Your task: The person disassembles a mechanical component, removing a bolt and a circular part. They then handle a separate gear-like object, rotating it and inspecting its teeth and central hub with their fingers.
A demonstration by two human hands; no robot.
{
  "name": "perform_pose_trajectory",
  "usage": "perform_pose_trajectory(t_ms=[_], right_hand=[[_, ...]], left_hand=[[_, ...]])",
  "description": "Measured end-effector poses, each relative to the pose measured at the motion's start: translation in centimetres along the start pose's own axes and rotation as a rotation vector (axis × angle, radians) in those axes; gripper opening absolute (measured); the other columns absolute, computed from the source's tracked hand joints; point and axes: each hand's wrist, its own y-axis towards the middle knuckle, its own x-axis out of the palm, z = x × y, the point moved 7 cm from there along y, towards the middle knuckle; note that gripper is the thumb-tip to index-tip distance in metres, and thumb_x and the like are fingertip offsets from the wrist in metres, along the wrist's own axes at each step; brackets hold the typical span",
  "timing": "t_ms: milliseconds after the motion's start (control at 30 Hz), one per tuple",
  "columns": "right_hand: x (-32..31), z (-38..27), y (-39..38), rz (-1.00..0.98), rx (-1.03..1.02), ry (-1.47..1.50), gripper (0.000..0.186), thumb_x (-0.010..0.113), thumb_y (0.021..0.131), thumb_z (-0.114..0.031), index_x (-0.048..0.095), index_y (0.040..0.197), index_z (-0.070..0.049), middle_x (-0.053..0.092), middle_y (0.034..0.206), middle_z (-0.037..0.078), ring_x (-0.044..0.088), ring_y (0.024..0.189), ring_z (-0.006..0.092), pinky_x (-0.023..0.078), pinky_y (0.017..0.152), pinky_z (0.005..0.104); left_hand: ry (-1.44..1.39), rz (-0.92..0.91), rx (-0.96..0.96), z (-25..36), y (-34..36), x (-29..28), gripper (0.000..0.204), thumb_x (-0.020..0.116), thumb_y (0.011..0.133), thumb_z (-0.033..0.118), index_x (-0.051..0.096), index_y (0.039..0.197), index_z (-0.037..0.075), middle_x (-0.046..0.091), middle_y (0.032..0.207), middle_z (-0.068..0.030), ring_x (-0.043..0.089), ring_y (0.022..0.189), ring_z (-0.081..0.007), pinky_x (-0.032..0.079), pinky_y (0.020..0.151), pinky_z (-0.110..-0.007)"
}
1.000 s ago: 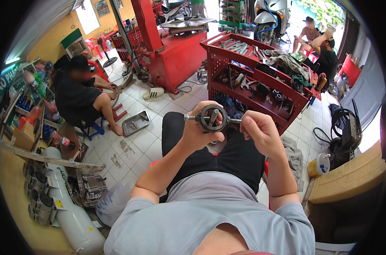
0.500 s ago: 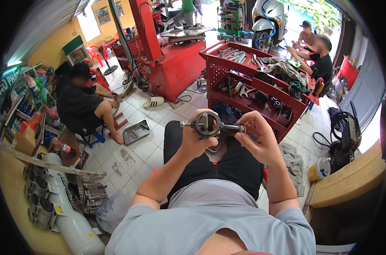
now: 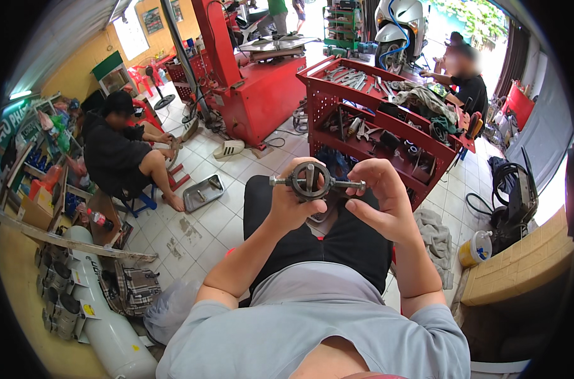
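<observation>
Above my lap my left hand (image 3: 292, 205) is closed round a dark metal ring with a bolt through each side (image 3: 328, 181). A bar stands upright across the ring's opening. The left bolt's head sticks out past my fingers, while the longer right bolt points at my right hand (image 3: 385, 201). That hand is open, its thumb below and its curled fingers above the right bolt's end. I cannot tell whether any fingertip touches the bolt.
A red tool trolley (image 3: 381, 120) with wrenches and rags stands ahead to the right. On the left a person (image 3: 119, 148) sits by a metal tray (image 3: 203, 192) on the tiled floor. A white bucket (image 3: 475, 249) stands at right, a white cylinder (image 3: 103, 316) lies at lower left.
My right thumb and fingers have opened away from the right bolt's end. My left hand and the ring have hardly moved. The seated people at the right have shifted.
</observation>
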Motion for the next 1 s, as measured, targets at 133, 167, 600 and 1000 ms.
perform_pose_trajectory(t_ms=[133,167,600,1000], right_hand=[[-1.1,1.7,0.0,0.001,0.154,0.094,0.008,0.058,0.097,-0.008,0.056,0.101,-0.001,0.062,0.093,0.004,0.058,0.081,0.0079,0.045,0.069,0.0213],[-1.4,2.3,-0.1,-0.039,0.225,0.106,0.009,0.057,0.098,-0.01,0.057,0.101,-0.001,0.062,0.091,0.004,0.059,0.078,0.0073,0.045,0.067,0.0209],[-0.9,0.5,0.2,-0.118,-0.111,-0.072,0.02,0.063,0.088,0.006,0.056,0.106,0.0,0.058,0.099,0.004,0.054,0.087,0.0089,0.044,0.074,0.0232],[-1.0,1.9,-0.4,-0.08,0.143,-0.019,0.02,0.064,0.092,-0.005,0.058,0.11,0.0,0.06,0.086,0.001,0.054,0.083,0.0069,0.043,0.073,0.0231]], left_hand=[[0.041,-0.007,0.023,-0.1,-0.1,-0.2,0.087,0.081,0.064,0.061,0.052,0.116,-0.002,0.06,0.091,-0.0056,0.066,0.077,-0.0136,0.054,0.068,-0.026],[0.047,-0.004,0.024,-0.2,-0.2,-0.3,0.087,0.081,0.064,0.061,0.052,0.116,-0.002,0.06,0.091,-0.0056,0.066,0.077,-0.0135,0.053,0.068,-0.026],[-0.044,0.016,-0.024,-0.2,-0.1,-0.1,0.088,0.082,0.063,0.06,0.05,0.118,-0.002,0.061,0.089,-0.0057,0.066,0.077,-0.0143,0.053,0.068,-0.026],[0.01,-0.007,0.009,0.1,0.0,-0.1,0.088,0.082,0.063,0.06,0.051,0.117,-0.002,0.061,0.092,-0.0062,0.066,0.078,-0.0142,0.054,0.069,-0.027]])
